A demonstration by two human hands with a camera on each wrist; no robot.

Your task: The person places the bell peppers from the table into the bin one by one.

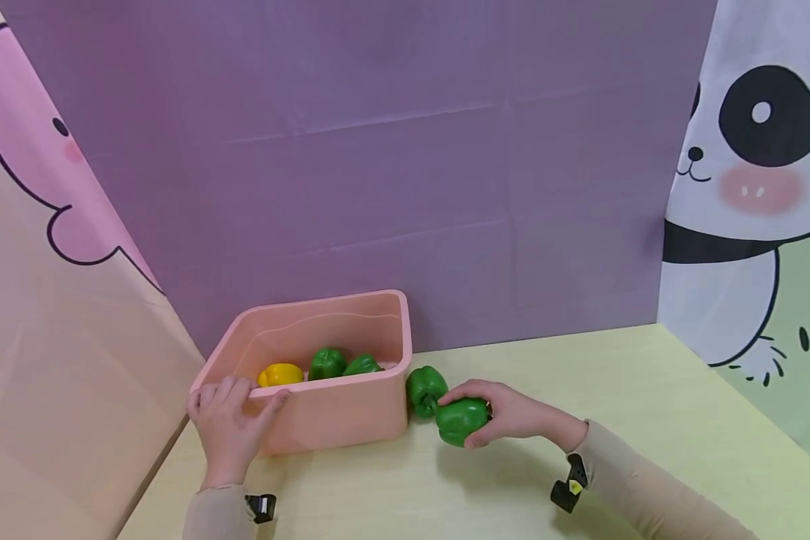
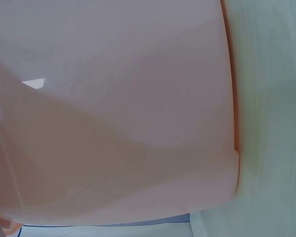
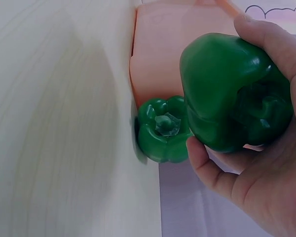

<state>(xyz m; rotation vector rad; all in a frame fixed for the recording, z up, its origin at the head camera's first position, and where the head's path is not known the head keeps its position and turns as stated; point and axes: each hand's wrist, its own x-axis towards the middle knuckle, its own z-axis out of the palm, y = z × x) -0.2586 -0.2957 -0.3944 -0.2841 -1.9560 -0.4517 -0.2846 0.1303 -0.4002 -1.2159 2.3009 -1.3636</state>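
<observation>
- Purple backdrop (image 1: 391,150) closes off the far edge of the table, with a pink cartoon panel (image 1: 47,262) along the left edge and a panda-print panel (image 1: 749,187) along the right.
- Pale yellow table (image 1: 614,420) carries everything; its bare wood-grain top fills the left part of the right wrist view.
- A pink bin (image 1: 337,412) stands near the far left corner of the table, its back wall close to the purple backdrop. In the left wrist view its smooth side wall (image 2: 113,113) fills almost the whole picture.
- The left hand (image 1: 226,427) rests on the bin's near left corner, fingers curled over the rim and thumb lying along the front wall.
- The right hand (image 1: 513,412) is on the table just right of the bin, fingers and thumb wrapped round a green pepper.
- The held green pepper (image 1: 462,421) sits in the front of that grip, lying low at the table top; the right wrist view shows fingertips over its top and the thumb beneath (image 3: 232,94).
- A second green pepper (image 1: 424,388) lies on the table against the bin's right wall, touching the held one and outside the grip.
- Inside the bin lie two more green peppers (image 1: 340,364) side by side.
- A yellow pepper (image 1: 280,374) lies left of them, near the left hand's fingertips.
</observation>
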